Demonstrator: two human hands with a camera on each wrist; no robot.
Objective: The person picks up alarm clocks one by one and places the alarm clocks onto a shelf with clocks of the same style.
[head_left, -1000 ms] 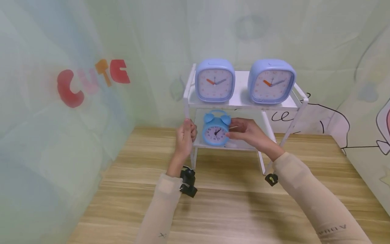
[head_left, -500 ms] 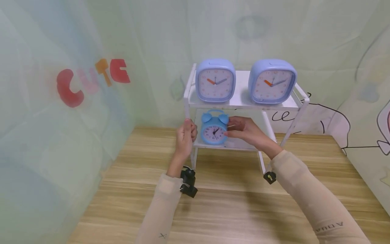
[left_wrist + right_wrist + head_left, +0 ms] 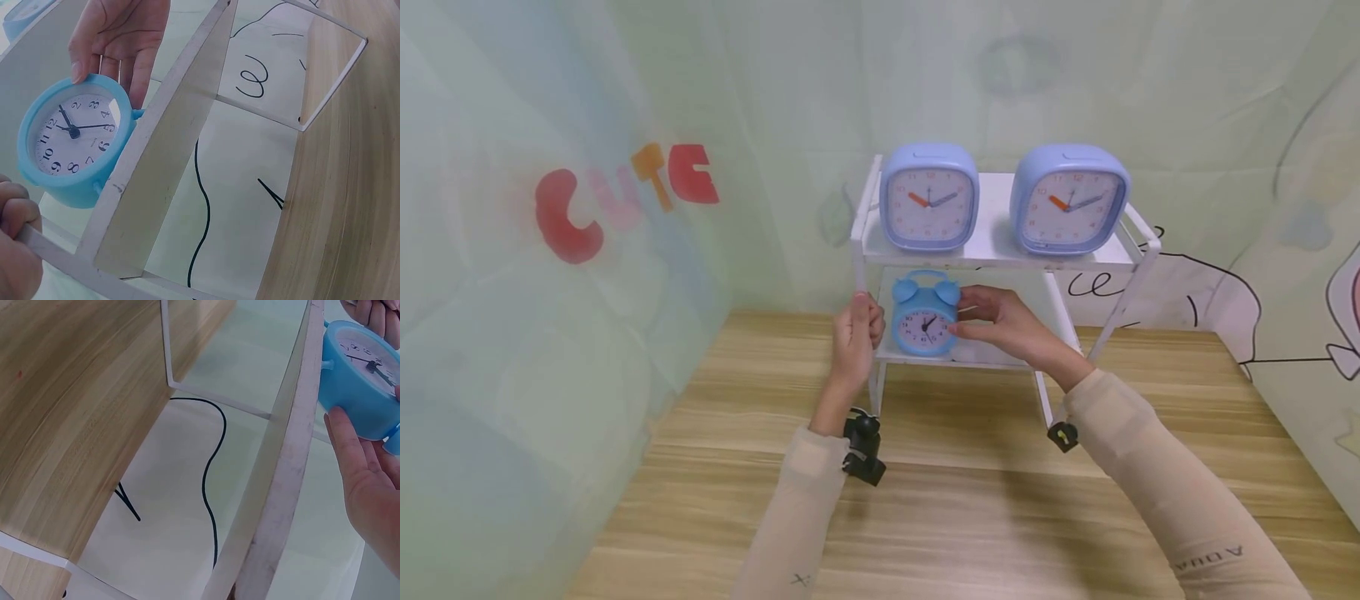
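Note:
A light blue twin-bell alarm clock (image 3: 925,327) stands upright on the lower tier of a white two-tier rack (image 3: 992,264), near its left end. My right hand (image 3: 1011,327) holds the clock from its right side, thumb at the front of the case and fingers farther back. In the right wrist view those fingers (image 3: 353,453) lie against the clock's side. My left hand (image 3: 854,333) grips the rack's left front post; the left wrist view shows its curled fingers (image 3: 15,209) around the white bar.
On the upper tier stand two lavender square clocks, one at the left (image 3: 929,200) and one at the right (image 3: 1070,202). Beneath the rack is a wood-grain tabletop (image 3: 955,508). Printed cloth (image 3: 790,100) hangs behind and along both sides.
My right hand has shifted the blue alarm clock a little to the left along the lower tier, closer to the left post. The left hand keeps its place on the post.

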